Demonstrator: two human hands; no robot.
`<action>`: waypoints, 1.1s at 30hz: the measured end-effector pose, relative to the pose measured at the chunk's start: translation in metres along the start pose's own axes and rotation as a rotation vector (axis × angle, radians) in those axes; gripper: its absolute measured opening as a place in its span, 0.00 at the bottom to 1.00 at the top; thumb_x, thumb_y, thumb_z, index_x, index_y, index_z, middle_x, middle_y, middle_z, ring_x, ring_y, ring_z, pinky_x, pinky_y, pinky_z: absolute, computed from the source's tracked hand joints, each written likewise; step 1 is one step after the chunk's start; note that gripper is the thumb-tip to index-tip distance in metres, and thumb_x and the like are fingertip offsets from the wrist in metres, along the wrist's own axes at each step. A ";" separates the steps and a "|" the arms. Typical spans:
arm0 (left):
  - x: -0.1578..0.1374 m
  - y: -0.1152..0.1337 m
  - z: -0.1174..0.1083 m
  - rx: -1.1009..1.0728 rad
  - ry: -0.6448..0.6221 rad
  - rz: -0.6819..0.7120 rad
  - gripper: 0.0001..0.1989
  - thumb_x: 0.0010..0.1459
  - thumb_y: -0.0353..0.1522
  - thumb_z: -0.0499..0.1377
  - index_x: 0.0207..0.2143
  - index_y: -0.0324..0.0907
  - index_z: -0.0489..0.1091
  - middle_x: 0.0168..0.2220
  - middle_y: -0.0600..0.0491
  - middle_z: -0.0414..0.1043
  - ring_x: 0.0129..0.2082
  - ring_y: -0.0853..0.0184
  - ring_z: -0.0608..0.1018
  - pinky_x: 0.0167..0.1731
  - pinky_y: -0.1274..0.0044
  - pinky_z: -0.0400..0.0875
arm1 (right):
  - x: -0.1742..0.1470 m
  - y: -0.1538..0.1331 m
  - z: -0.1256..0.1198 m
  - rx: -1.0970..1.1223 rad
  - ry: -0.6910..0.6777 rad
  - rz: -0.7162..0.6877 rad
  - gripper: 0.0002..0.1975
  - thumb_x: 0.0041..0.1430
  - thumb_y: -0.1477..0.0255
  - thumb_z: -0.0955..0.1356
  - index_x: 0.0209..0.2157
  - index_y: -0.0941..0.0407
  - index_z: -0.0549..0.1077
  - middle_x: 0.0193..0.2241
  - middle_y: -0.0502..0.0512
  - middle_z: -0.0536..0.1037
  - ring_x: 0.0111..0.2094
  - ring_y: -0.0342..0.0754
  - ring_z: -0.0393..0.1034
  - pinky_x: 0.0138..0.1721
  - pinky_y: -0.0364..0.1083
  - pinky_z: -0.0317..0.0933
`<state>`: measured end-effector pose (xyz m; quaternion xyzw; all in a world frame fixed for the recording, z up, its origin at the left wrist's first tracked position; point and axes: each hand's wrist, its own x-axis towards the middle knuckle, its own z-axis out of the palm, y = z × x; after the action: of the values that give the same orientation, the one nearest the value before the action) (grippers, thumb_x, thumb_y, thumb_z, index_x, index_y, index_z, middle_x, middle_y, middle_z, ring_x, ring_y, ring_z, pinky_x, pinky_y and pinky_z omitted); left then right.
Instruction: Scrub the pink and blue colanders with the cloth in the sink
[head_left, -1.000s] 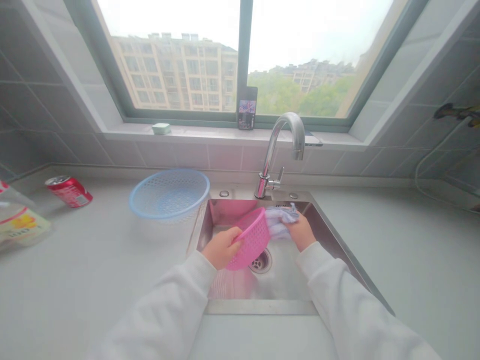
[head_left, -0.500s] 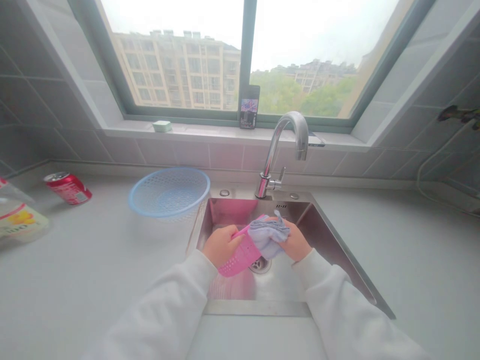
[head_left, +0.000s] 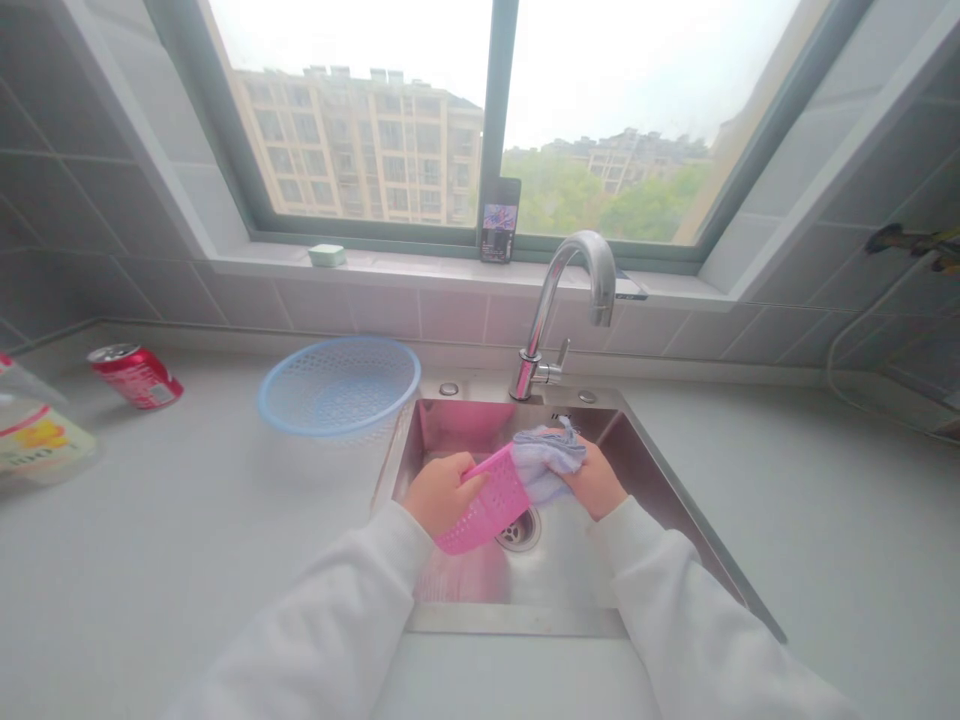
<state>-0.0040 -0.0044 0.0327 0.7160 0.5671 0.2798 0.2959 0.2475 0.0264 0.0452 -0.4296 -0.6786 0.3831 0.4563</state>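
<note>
- L hand (head_left: 441,495): closed on rim of pink basket (head_left: 486,512), thumb on top, fingers mostly hidden.
- R hand (head_left: 596,482): gripping bunched pale cloth (head_left: 546,468) w/ grayish edge; cloth covers the basket's R end. Can't tell which face of basket it's on.
- Pink basket: held tilted over sink (head_left: 517,620), btwn the hands, up off the sink floor; lower edge near drain (head_left: 519,532), which is partly hidden.
- Sink: steel, set in pale counter (head_left: 810,500); pink reflections on far wall & floor.
- Tap (head_left: 602,275): chrome, curved, behind sink; spout angled to R, above & beyond R hand. Lever on tap's R side.
- Blue basket (head_left: 340,432): on counter, L of sink, just beside its far L corner; round, mesh, open top.
- Red can (head_left: 139,378): counter, far L, well apart from blue basket.
- Bottle (head_left: 41,440): at L edge of view, cut off; clear w/ yellow pic on label, nearer than can.
- Sill: phone (head_left: 499,222) upright vs. window frame (head_left: 504,80), screen lit; pale green block (head_left: 327,256) to its L; flat dark-edged item (head_left: 631,292) behind tap, partly hidden.
- Both sleeves (head_left: 337,590) white, long, down to wrists.
</note>
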 end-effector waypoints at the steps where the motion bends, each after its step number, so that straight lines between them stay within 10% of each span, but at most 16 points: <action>1: 0.001 0.000 0.001 0.002 -0.002 0.000 0.16 0.62 0.39 0.57 0.23 0.44 0.60 0.23 0.58 0.63 0.26 0.66 0.67 0.29 0.74 0.53 | -0.003 -0.005 0.006 0.014 -0.045 -0.014 0.16 0.53 0.58 0.76 0.40 0.53 0.83 0.43 0.59 0.87 0.47 0.61 0.81 0.55 0.58 0.73; 5: 0.002 0.001 0.003 -0.001 -0.004 0.012 0.18 0.63 0.41 0.55 0.23 0.45 0.58 0.23 0.58 0.63 0.26 0.67 0.66 0.29 0.74 0.52 | -0.009 -0.010 0.020 0.044 -0.127 -0.022 0.16 0.54 0.58 0.76 0.40 0.52 0.84 0.42 0.58 0.87 0.46 0.59 0.81 0.53 0.56 0.74; 19: -0.005 0.000 -0.010 -0.106 0.000 0.076 0.19 0.58 0.44 0.57 0.22 0.44 0.58 0.21 0.60 0.58 0.25 0.69 0.64 0.28 0.75 0.54 | 0.020 0.045 -0.038 0.035 0.289 0.159 0.23 0.44 0.50 0.77 0.35 0.53 0.81 0.39 0.61 0.87 0.45 0.60 0.81 0.54 0.59 0.72; 33: 0.003 0.003 0.002 0.037 -0.049 0.012 0.18 0.58 0.41 0.61 0.22 0.45 0.56 0.22 0.60 0.59 0.25 0.68 0.64 0.29 0.74 0.50 | -0.007 -0.013 0.017 0.058 -0.160 -0.022 0.17 0.54 0.56 0.77 0.39 0.52 0.84 0.42 0.58 0.87 0.45 0.59 0.81 0.53 0.57 0.73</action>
<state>-0.0006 -0.0023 0.0339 0.7314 0.5605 0.2531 0.2947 0.2295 0.0135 0.0498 -0.3768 -0.7062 0.4305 0.4171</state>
